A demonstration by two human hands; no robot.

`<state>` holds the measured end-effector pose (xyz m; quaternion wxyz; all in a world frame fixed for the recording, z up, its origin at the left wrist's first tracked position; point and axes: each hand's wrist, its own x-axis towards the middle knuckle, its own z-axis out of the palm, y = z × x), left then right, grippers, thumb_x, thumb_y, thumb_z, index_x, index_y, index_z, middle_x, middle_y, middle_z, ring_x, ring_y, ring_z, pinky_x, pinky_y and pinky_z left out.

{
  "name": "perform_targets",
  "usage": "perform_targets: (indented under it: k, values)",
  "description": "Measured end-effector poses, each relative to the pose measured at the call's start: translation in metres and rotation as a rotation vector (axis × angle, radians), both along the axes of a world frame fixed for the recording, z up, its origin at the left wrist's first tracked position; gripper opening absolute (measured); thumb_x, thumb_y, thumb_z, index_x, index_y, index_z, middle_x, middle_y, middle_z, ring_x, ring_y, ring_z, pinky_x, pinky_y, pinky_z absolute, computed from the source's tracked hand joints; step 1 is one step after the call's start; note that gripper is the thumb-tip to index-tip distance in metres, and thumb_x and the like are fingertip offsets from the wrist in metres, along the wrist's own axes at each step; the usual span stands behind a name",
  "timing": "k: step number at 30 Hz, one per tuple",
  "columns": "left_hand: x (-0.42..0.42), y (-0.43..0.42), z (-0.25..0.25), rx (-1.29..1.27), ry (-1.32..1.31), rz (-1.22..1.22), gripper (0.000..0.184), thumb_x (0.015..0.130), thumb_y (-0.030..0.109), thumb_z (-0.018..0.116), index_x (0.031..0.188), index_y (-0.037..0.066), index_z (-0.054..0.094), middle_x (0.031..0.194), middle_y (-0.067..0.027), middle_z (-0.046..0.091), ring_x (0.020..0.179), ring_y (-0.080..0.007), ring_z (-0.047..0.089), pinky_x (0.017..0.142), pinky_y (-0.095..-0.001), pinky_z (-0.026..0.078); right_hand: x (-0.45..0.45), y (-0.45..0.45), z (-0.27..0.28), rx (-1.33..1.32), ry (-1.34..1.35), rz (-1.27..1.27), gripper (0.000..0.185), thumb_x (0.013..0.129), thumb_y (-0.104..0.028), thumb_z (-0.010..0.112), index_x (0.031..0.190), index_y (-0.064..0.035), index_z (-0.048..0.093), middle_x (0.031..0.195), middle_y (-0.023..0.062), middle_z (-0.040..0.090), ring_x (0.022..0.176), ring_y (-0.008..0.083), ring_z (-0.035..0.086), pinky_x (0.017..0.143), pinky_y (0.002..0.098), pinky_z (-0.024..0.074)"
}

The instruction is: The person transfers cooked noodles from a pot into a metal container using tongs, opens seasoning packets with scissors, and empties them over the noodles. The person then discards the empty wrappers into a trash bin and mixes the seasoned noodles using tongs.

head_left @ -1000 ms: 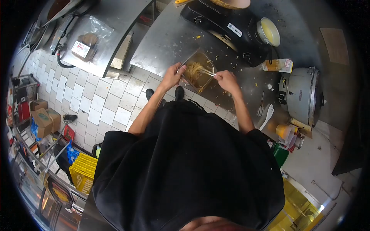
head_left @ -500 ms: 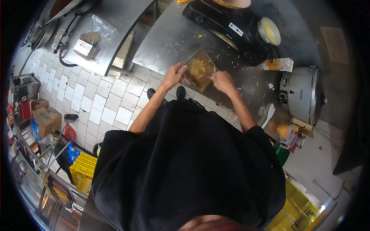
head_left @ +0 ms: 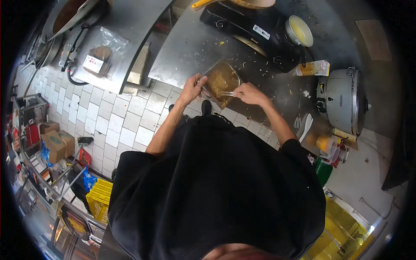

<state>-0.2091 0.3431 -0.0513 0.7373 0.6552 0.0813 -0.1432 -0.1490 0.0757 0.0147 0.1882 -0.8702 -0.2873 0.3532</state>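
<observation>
A rectangular metal pan [head_left: 236,74] stands near the front edge of the steel counter, slightly tilted in my view. Yellowish-brown shredded food [head_left: 220,81] lies in it, and some strands hang at its near corner. My left hand [head_left: 193,88] is closed on the pan's left rim, thumb over the top. In my right hand [head_left: 252,94] is a thin, shiny metal utensil [head_left: 228,93]. Its far end reaches into the food, so I cannot tell whether it is a fork or a spoon.
Behind the pan is a black portable stove [head_left: 247,32] with a pale-yellow-filled bowl [head_left: 299,31] beside it. Food scraps litter the counter [head_left: 182,52]. To the right are a packet [head_left: 313,68], scissors [head_left: 297,118] and a large rice cooker [head_left: 340,102]. A bagged item [head_left: 99,58] lies on the left counter.
My right hand has shifted slightly down with the utensil, which now shows more clearly in the food. The food looks more spread out. My left hand stays on the rim.
</observation>
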Motion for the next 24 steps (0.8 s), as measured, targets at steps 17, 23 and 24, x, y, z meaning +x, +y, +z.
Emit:
perform_targets:
  k: [17, 23, 24]
  values:
    - [0.001, -0.004, 0.001, -0.059, 0.026, 0.011, 0.03, 0.105, 0.029, 0.055, 0.089, 0.004, 0.055, 0.068, 0.0, 0.051, 0.051, -0.0104, 0.06, 0.039, -0.0235, 0.04, 0.009, -0.004, -0.025, -0.241, -0.383, -0.161, 0.015, 0.088, -0.019, 0.062, 0.092, -0.0146, 0.075, 0.085, 0.0169, 0.07, 0.088, 0.0407, 0.067, 0.078, 0.0489, 0.0524]
    - [0.0, -0.005, 0.008, -0.014, 0.024, 0.043, 0.031, 0.104, 0.03, 0.056, 0.091, 0.003, 0.055, 0.067, 0.0002, 0.052, 0.05, -0.0098, 0.059, 0.04, -0.0238, 0.041, 0.007, 0.002, -0.003, -0.176, -0.286, -0.276, 0.019, 0.091, -0.022, 0.061, 0.095, -0.0107, 0.076, 0.092, 0.0193, 0.071, 0.092, 0.0395, 0.067, 0.083, 0.0477, 0.0526]
    - [-0.005, -0.003, 0.0, 0.0, 0.024, 0.029, 0.031, 0.104, 0.03, 0.056, 0.092, 0.002, 0.056, 0.067, -0.0001, 0.052, 0.051, -0.0102, 0.06, 0.04, -0.0237, 0.041, -0.001, 0.003, -0.004, -0.145, -0.242, -0.225, 0.019, 0.091, -0.022, 0.061, 0.095, -0.0107, 0.076, 0.092, 0.0192, 0.071, 0.092, 0.0396, 0.067, 0.082, 0.0479, 0.0526]
